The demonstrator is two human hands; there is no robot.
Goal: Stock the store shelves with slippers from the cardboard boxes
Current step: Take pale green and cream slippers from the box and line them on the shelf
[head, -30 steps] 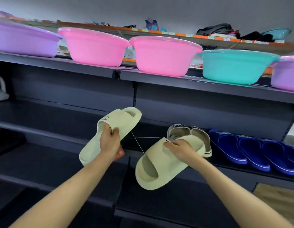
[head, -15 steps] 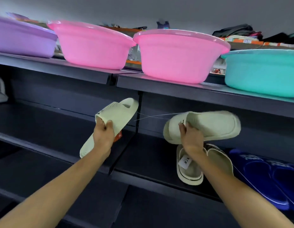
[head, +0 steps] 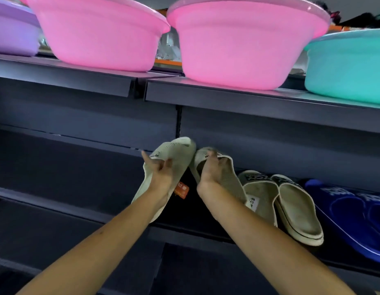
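One slipper (head: 174, 151) in each hand (head: 161, 177)

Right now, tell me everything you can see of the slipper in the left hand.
The left slipper is a pale cream slide, foam-like and textured, with a wide strap bearing a small dark logo and an open toe. It tilts toe-up and away, heel low toward the camera. The left hand grips its strap. An orange tag hangs below it. Its toe is at, maybe touching, the matching slipper in the right hand.
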